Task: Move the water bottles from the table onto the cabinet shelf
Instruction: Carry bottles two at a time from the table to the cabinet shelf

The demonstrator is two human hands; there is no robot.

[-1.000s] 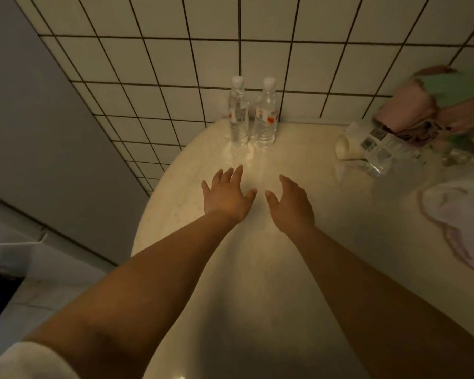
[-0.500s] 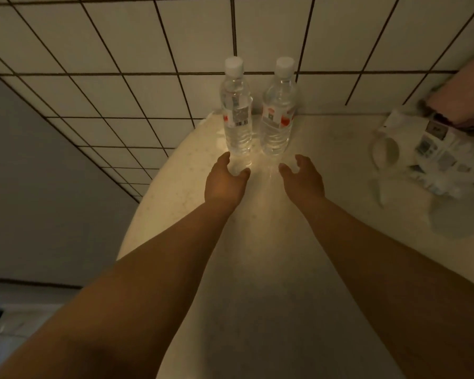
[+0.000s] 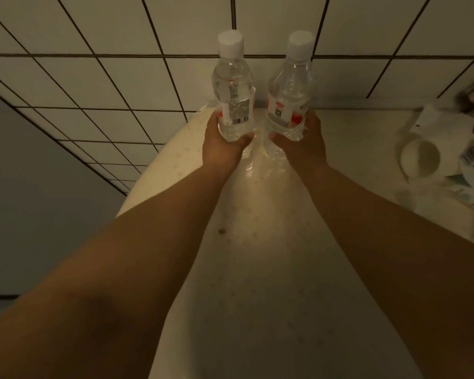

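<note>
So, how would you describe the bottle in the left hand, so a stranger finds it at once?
Look at the pale table against the tiled wall. Two clear, white-capped bottles are held there. The left hand grips the left bottle; its label shows a barcode, unlike the right bottle.

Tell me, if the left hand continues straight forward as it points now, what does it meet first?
Probably the tiled wall behind the table. The left hand grips a bottle and nothing else shows ahead, though depth is unclear.

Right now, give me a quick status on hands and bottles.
Left hand grips left bottle. Right hand grips right bottle. Both upright, caps on. Cabinet shelf not in view.
</note>
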